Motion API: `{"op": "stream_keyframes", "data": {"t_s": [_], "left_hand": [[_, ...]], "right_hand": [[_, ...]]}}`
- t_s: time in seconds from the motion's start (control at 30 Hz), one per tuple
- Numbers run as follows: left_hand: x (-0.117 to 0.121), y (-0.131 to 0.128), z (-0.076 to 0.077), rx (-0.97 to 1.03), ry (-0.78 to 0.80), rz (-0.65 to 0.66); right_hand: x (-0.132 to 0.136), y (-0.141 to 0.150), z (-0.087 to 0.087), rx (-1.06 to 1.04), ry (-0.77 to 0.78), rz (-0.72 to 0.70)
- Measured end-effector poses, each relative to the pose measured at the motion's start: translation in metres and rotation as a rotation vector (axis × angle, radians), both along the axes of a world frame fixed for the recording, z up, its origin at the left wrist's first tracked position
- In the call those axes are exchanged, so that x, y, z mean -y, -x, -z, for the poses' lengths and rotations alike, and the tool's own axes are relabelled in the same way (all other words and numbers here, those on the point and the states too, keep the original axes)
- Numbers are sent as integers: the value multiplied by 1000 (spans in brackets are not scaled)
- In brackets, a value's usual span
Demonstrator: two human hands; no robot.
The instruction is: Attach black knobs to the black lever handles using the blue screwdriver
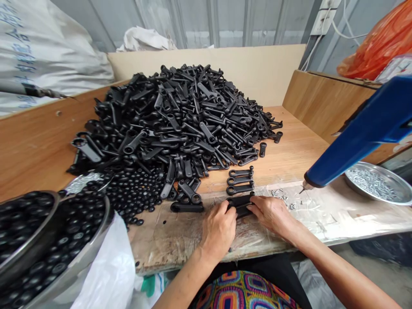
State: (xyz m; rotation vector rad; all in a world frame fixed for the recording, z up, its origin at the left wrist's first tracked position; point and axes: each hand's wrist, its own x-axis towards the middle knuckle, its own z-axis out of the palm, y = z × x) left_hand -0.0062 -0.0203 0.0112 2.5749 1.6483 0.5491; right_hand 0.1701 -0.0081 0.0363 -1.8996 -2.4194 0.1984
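Note:
My left hand [219,227] is closed at the ring end of the black plastic crank handles [240,201] lying at the front of the table. At their other end, the fingers of my right hand [274,216] pinch the handles. My fingers partly hide these pieces, so I cannot tell exactly how many are held. Just behind them, more crank handles [240,189] lie side by side in a row, rings to the left. Small metal screws [292,206] are scattered right of my right hand. Above them hangs a blue power screwdriver [354,137], its bit pointing down.
A big heap of black crank handles [189,116] fills the table's back. Round black knobs [135,184] spill at left, near metal bowls [104,214] full of them. A steel dish [401,198] of screws stands at right. Wooden boards [206,56] wall the table.

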Motion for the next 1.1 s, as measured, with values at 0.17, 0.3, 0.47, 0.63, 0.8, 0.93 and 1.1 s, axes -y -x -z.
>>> {"op": "stream_keyframes", "data": {"t_s": [0.17, 0.3, 0.47, 0.63, 0.8, 0.93, 1.1], "left_hand": [[-7, -5, -2, 36, 15, 30], [2, 10, -6, 190, -23, 42], [9, 57, -5, 265, -196, -107], [-1, 86, -2, 15, -149, -288], [5, 85, -4, -52, -65, -282], [20, 85, -2, 32, -85, -240], [47, 95, -4, 395, -104, -112]], "right_hand": [[-3, -4, 0, -12, -24, 13], [8, -16, 3, -100, -167, -20], [12, -14, 1, -234, -281, -148], [-8, 39, -21, -246, -204, -399], [-30, 97, -33, -60, -144, -591], [-40, 127, -42, -61, -172, -662], [-51, 178, -59, -7, -82, -742]]}}
